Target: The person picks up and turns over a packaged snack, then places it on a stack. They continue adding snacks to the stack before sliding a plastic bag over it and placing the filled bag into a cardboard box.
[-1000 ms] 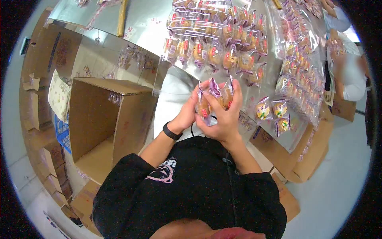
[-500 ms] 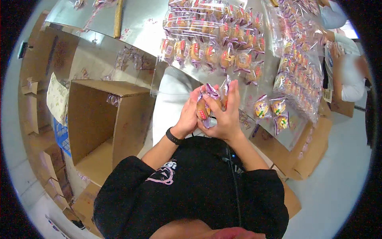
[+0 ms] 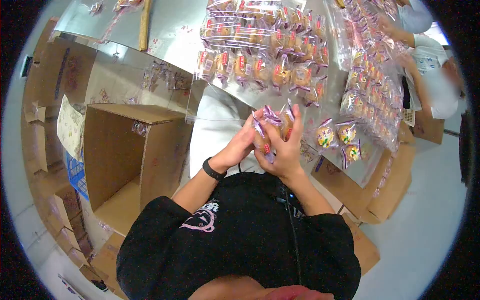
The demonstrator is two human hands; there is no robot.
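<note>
- A small bunch of wrapped cakes is held between both hands, in front of the body and just short of the table's near edge; 3 purple wrapper ends can be seen.
- The bunch is cupped from one side by the left hand, its fingers curved against the wrappers; a black wristband is worn on that wrist.
- The other side is gripped by the right hand, with its fingers spread around the packs; the exact contact of some fingertips is hidden.
- The metal table is partly covered by rows of red-labelled packs, laid side by side beyond the hands; clear plastic is seen over part of them.
- To the right of the hands, 3 yellow-printed packs are grouped near the table's edge.
- Farther right, a larger spread of packs is laid out, and beside it a co-worker is seen.
- A wooden rod is placed at the table's left part.
- To the left, an open cardboard box is seen, with a blue crate beside it.
</note>
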